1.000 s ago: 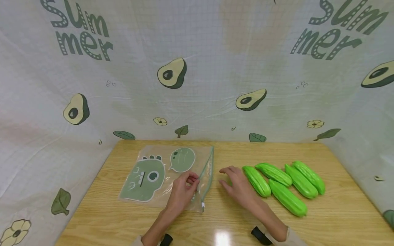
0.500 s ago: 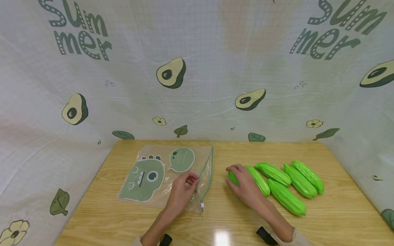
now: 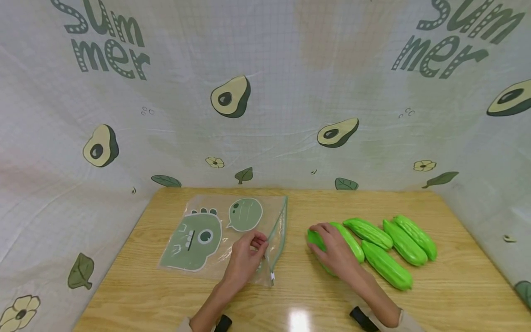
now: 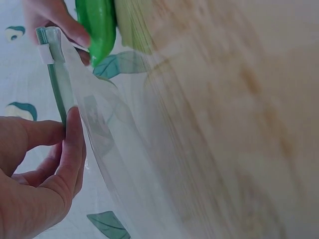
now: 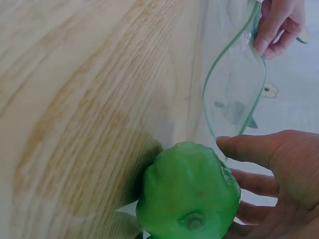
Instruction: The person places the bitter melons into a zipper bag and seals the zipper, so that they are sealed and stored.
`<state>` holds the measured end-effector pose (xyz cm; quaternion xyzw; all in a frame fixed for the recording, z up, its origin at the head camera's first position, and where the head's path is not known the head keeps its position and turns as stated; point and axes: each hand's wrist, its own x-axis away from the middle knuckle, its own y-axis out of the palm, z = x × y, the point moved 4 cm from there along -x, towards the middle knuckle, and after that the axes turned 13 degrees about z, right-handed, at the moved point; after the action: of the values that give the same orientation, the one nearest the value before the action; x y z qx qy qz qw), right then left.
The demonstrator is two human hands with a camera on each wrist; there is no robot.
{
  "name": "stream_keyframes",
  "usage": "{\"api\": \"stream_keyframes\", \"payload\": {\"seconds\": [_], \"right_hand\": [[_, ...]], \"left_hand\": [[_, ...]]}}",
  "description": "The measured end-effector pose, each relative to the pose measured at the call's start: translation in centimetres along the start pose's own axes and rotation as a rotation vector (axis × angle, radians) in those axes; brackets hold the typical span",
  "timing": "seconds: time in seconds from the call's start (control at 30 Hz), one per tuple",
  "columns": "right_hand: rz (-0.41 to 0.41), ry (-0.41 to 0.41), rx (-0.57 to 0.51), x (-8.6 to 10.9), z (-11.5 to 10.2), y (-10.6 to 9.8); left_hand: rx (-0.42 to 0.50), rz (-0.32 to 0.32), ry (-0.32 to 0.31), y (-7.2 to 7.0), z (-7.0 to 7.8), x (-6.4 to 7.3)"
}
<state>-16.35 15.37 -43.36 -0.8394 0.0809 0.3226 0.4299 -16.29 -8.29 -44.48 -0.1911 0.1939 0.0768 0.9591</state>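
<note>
My left hand (image 3: 245,258) pinches the green-edged mouth of a clear zip bag (image 3: 242,237), which lies flat with a dinosaur print; its white slider (image 3: 272,276) is at the near corner. In the left wrist view, thumb and fingertips meet on the green strip. My right hand (image 3: 335,251) is over the leftmost green bitter melon (image 5: 192,191), which is partly hidden under it. The right wrist view has the fingers curving behind this melon and the thumb along its side. Another bitter melon (image 3: 350,242) lies just right of that hand.
Several more ridged bitter melons (image 3: 387,265) lie in a loose group on the right of the wooden table (image 3: 464,286). A printed cloth (image 3: 282,97) hangs behind and along both sides of the table.
My right hand has moved right from beside the bag onto the leftmost bitter melon and closed in around it. The left hand and the bag have stayed in place.
</note>
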Motion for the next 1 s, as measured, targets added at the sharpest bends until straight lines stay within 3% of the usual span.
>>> {"api": "stream_keyframes", "payload": {"seconds": [0.57, 1.0], "right_hand": [[-0.063, 0.091, 0.003, 0.1, 0.7, -0.4], [-0.079, 0.131, 0.025, -0.2, 1.3, -0.6]], "left_hand": [[-0.014, 0.0, -0.01, 0.0, 0.2, -0.1], [0.092, -0.05, -0.112, 0.1, 0.2, 0.1]]}}
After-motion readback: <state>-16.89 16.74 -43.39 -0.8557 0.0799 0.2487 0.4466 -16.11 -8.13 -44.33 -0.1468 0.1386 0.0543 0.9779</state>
